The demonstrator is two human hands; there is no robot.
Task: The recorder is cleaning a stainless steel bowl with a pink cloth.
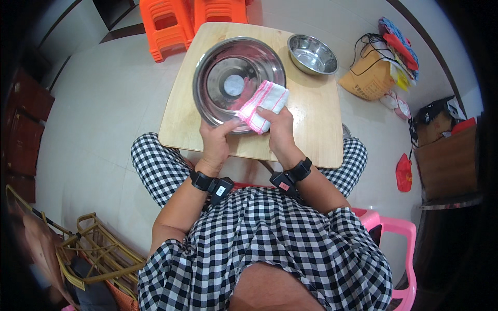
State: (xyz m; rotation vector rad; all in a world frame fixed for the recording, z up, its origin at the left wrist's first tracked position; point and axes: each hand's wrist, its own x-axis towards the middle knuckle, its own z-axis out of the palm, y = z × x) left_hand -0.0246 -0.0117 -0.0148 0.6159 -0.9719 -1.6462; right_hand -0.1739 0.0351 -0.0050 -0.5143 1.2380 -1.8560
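A large stainless steel basin (218, 91) is tipped slightly over the wooden table (315, 128), its shiny inside facing up at me. My left hand (216, 138) grips its near rim, with the thumb over the edge and the fingers hidden beneath. In my right hand (282, 126) is a folded white cloth (272, 99) with pink stripes and pink stitched edging. The cloth lies over the basin's near right rim, and my right thumb presses on top of it. Behind and to the right, a smaller steel bowl (313, 54) stands on the table.
Stacked orange plastic stools (167, 27) stand beyond the table. A yellow bag (367, 76) with dark cords leans by the right wall, near a brown cabinet (447, 163). A bamboo-coloured frame (101, 248) is at lower left, beside a partly visible person. I sit on a pink plastic chair (406, 233).
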